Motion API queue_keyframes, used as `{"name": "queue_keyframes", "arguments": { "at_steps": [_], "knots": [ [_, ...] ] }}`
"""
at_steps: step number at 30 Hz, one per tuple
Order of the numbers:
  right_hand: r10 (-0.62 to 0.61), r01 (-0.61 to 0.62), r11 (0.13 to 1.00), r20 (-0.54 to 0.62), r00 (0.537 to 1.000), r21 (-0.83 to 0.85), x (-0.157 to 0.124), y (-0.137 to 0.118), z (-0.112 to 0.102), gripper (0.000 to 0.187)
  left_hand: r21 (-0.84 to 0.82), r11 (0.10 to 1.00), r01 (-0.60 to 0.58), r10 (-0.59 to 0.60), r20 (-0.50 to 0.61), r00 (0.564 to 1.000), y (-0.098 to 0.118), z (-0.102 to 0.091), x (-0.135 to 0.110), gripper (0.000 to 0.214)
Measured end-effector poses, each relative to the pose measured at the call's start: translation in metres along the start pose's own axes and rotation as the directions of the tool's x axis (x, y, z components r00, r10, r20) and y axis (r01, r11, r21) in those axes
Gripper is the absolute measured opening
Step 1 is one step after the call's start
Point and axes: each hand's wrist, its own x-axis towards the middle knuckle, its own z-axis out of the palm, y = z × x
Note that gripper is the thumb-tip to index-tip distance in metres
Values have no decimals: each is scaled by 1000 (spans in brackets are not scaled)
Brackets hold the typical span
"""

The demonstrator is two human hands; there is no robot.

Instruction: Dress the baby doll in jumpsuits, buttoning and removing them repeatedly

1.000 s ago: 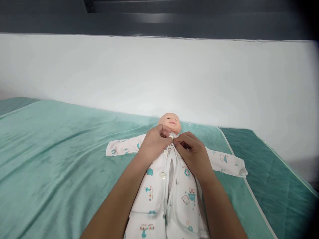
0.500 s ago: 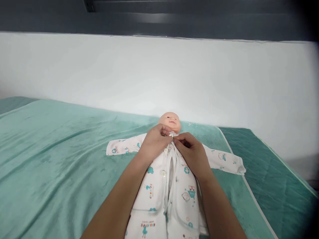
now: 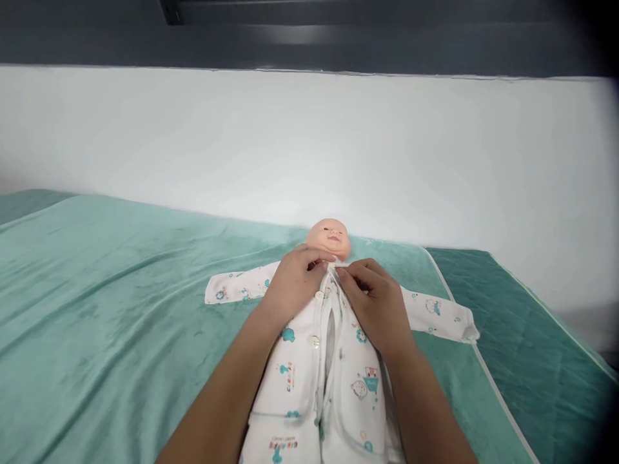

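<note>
A baby doll (image 3: 329, 235) lies on its back, dressed in a white baby jacket (image 3: 285, 367) with teal and red prints. Its sleeves stretch out to both sides. At the collar, my left hand (image 3: 297, 277) pinches the jacket's edge beside the top button. Opposite it, my right hand (image 3: 374, 296) has thumb and index finger closed on the other edge of the collar. Below my hands the front hangs parted. Two buttons show on the left edge, the lower button (image 3: 314, 341) in plain view. My fingertips partly cover the doll's neck.
A light green blanket (image 3: 120, 309) with soft folds lies under the doll. To the right is a darker green quilted cover (image 3: 522, 322). Behind stands a white wall (image 3: 290, 142), with a dark grey beam (image 3: 314, 45) above it.
My hands stay at the collar with small finger shifts. My left hand has moved slightly left and down, and the top of the collar shows a little more.
</note>
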Motion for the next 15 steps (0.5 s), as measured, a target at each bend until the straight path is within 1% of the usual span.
{"name": "queue_keyframes", "arguments": {
  "at_steps": [4,6,12,15],
  "knots": [
    [-58,56,998,-60,997,-39,-1,-3,1,22,45,999,-8,9,-29,1000,0,1,-2,30],
    [-59,56,998,-72,996,-38,-1,-3,2,24,64,998,-5,8,-46,999,1,2,-3,29],
    [47,-49,997,-30,998,-54,-1,-7,2,30,80,997,21,-14,-94,995,2,5,-3,26],
    [121,-119,988,20,992,-94,0,-9,1,27,75,996,39,-31,-99,995,3,6,-3,26]
  ]
}}
